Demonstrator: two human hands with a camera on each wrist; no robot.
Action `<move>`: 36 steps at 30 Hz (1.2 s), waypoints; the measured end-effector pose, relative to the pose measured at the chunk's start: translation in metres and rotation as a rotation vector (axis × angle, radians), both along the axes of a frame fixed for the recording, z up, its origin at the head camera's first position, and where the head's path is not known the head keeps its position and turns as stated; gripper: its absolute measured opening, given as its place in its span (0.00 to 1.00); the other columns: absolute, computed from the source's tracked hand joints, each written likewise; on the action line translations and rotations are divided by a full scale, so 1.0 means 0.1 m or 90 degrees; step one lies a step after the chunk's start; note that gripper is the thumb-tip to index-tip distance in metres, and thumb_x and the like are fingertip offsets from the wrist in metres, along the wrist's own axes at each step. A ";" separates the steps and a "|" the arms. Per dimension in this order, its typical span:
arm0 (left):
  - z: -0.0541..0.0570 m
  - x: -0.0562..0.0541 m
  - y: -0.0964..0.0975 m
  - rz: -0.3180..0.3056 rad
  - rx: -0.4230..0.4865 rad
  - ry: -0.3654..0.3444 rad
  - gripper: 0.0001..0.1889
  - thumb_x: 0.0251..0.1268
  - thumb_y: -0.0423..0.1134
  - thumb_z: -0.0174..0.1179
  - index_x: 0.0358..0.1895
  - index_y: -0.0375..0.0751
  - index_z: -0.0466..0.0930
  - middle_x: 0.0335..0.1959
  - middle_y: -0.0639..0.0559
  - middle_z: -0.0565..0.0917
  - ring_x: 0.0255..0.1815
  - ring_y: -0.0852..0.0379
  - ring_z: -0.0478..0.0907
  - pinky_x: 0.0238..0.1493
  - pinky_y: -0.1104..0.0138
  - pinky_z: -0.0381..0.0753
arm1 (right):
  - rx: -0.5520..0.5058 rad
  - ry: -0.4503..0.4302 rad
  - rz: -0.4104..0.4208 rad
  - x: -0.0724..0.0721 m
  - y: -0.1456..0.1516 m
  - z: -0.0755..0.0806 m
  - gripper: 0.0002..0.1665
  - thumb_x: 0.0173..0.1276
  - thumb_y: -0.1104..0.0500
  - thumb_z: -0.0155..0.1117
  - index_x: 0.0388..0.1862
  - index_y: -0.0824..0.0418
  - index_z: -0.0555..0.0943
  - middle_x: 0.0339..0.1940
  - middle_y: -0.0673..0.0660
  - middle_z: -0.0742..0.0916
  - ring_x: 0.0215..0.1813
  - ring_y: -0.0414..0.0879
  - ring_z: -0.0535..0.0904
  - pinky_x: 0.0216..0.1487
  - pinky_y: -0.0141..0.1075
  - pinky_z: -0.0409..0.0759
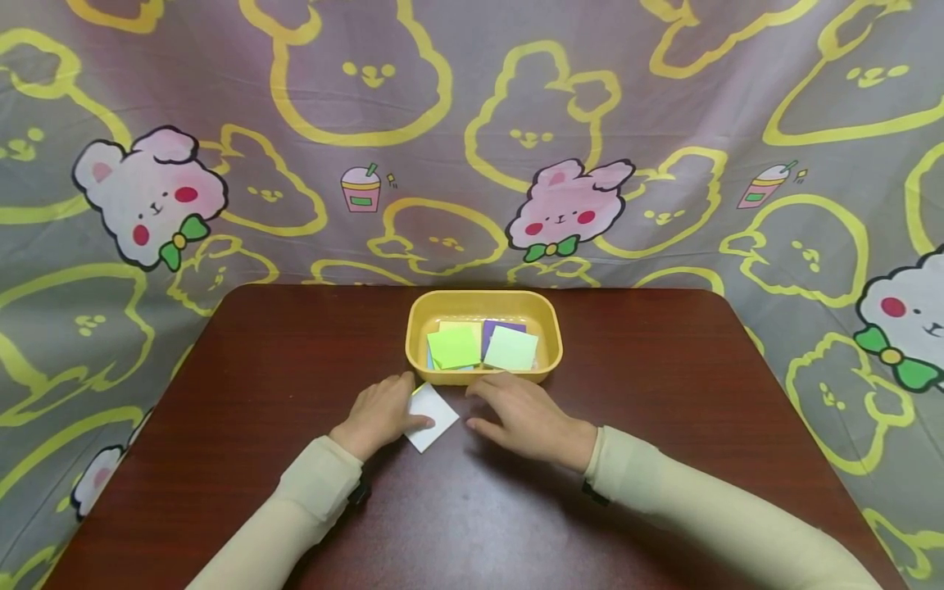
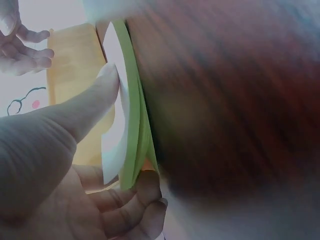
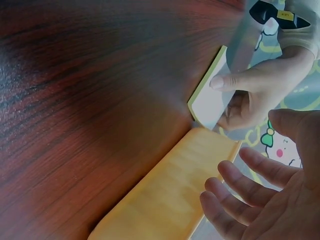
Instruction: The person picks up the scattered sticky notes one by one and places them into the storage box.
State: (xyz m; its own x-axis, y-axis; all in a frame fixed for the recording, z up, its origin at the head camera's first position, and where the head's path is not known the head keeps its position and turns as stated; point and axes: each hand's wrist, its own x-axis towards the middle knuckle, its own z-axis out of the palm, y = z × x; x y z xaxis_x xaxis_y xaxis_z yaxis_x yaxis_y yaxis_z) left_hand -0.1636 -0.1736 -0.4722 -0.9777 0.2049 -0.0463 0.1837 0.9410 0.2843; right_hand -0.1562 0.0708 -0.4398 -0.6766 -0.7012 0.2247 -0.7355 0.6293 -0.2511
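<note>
My left hand [image 1: 379,416] grips a square sticky-note pad [image 1: 438,416] in front of the yellow tray. Its top face is white, and yellow-green sheet edges [image 2: 131,100] show along the side in the left wrist view. The thumb lies across the white face while the other fingers hold the edge and underside. To the right of the pad, my right hand [image 1: 527,419] hovers at the tray's front side with nothing in it. Its fingers are spread and loosely bent in the right wrist view.
The yellow tray [image 1: 483,378] stands at the table's back middle. In it lie a lime green pad [image 1: 455,347], a mint green pad [image 1: 512,350], a purple pad [image 1: 490,329] and others partly covered. A patterned curtain [image 1: 442,164] hangs behind the dark wooden table [image 1: 295,352].
</note>
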 end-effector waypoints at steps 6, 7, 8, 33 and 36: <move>0.02 0.01 0.01 -0.009 -0.004 0.003 0.27 0.47 0.54 0.79 0.41 0.41 0.78 0.29 0.49 0.79 0.25 0.53 0.73 0.25 0.60 0.70 | 0.001 -0.003 0.000 0.00 0.00 0.01 0.20 0.69 0.47 0.68 0.54 0.56 0.81 0.51 0.50 0.86 0.57 0.45 0.81 0.60 0.42 0.80; 0.03 0.01 0.01 -0.012 -0.004 0.005 0.27 0.47 0.54 0.79 0.42 0.41 0.78 0.30 0.49 0.80 0.26 0.53 0.73 0.25 0.60 0.70 | 0.003 -0.003 0.000 0.00 0.00 0.01 0.20 0.69 0.47 0.68 0.54 0.56 0.81 0.51 0.50 0.86 0.57 0.45 0.81 0.60 0.42 0.80; 0.03 0.01 0.01 -0.015 -0.004 0.008 0.27 0.47 0.54 0.79 0.43 0.42 0.78 0.31 0.49 0.80 0.26 0.53 0.73 0.25 0.60 0.70 | 0.003 -0.005 -0.001 0.01 0.00 0.02 0.20 0.69 0.47 0.68 0.54 0.56 0.81 0.51 0.50 0.86 0.57 0.45 0.81 0.60 0.42 0.80; 0.14 0.05 -0.01 -0.077 0.011 0.072 0.09 0.65 0.40 0.68 0.31 0.44 0.78 0.20 0.51 0.80 0.20 0.55 0.74 0.20 0.60 0.69 | 0.002 0.015 0.005 0.01 -0.01 0.06 0.20 0.68 0.48 0.69 0.53 0.57 0.82 0.48 0.52 0.87 0.52 0.47 0.83 0.56 0.43 0.81; 0.16 0.05 -0.01 -0.084 0.015 0.077 0.08 0.66 0.39 0.66 0.30 0.45 0.78 0.19 0.53 0.78 0.20 0.56 0.73 0.20 0.60 0.68 | -0.003 0.011 0.002 0.00 -0.01 0.08 0.20 0.68 0.48 0.69 0.53 0.58 0.82 0.48 0.52 0.87 0.51 0.47 0.83 0.55 0.43 0.81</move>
